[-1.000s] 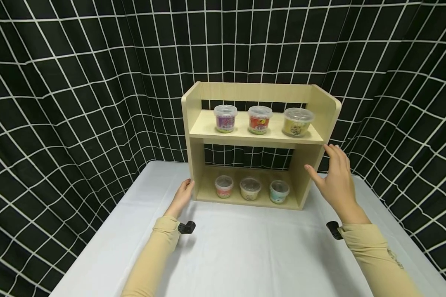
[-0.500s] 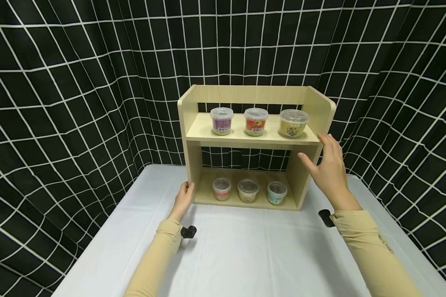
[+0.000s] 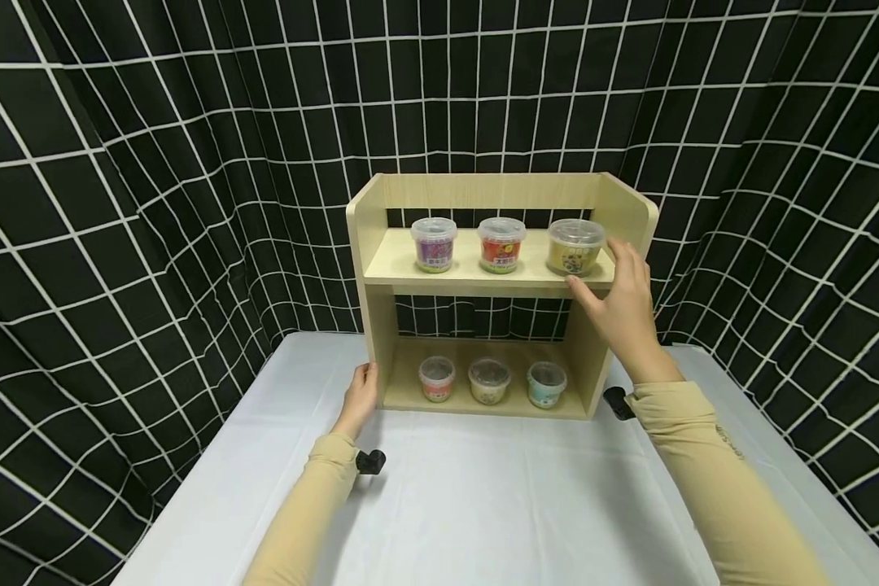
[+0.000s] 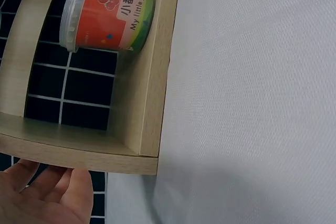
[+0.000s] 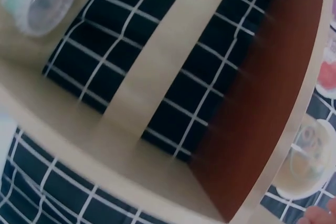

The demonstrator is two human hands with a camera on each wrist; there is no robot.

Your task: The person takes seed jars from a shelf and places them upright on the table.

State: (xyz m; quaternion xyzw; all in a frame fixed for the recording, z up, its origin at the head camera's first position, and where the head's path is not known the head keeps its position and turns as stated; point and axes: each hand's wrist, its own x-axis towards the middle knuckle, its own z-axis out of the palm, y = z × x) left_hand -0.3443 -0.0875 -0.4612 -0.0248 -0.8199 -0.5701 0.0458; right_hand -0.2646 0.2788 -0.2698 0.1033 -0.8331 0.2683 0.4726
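Upper right on the shelf (image 3: 491, 191), the yellow tub (image 3: 573, 256) (probably light, slick) should pinch best below its lid (image 3: 577, 230); right hand (image 3: 624, 311) spread, empty alongside; left hand (image 3: 358, 399) relaxed against shelf's left.

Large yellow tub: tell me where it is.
In the head view, the yellow tub stands at the right end of the upper shelf, right of the red tub, with the right hand beside it.
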